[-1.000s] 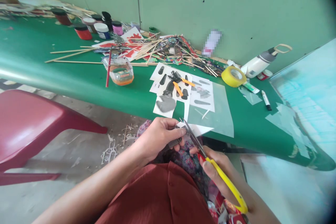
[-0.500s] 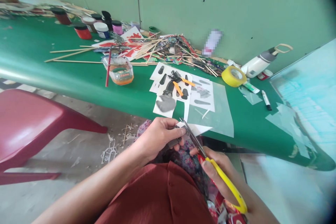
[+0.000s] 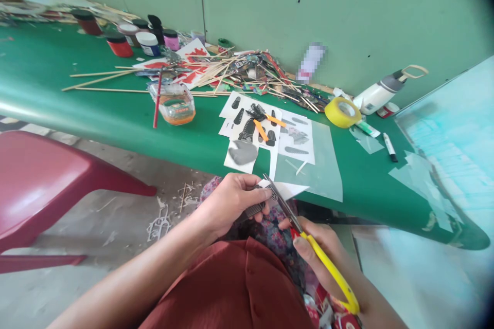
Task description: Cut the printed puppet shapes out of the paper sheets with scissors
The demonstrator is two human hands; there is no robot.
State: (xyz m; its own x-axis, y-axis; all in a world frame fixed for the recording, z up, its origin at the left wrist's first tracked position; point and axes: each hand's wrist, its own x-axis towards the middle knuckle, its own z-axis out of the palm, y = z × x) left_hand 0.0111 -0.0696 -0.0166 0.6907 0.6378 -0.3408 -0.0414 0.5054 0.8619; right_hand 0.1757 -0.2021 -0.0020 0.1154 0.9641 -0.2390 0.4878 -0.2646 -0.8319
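Observation:
My left hand (image 3: 241, 198) pinches a piece of white paper (image 3: 290, 189) printed with a dark patterned shape, just off the table's front edge. Yellow-and-red handled scissors (image 3: 328, 262) are gripped in my right hand (image 3: 314, 244), their blades laid along the paper close to my left fingertips. How far the blades are apart is hard to make out. On the table beyond lie printed sheets (image 3: 249, 152) with black and grey shapes. Two orange-handled tools (image 3: 261, 130) with dark heads rest on those sheets.
Left of the sheets stands a tub of orange liquid (image 3: 176, 108) with a red stick. Thin bamboo sticks (image 3: 216, 74) and scraps pile against the wall, near paint jars (image 3: 119, 45). Yellow tape (image 3: 342, 112) and a bottle (image 3: 380, 93) stand right. A red chair (image 3: 50, 169) is at left.
The scissors and my right hand have shifted very slightly left, while my left hand keeps its hold on the paper. The whole view has drifted a little.

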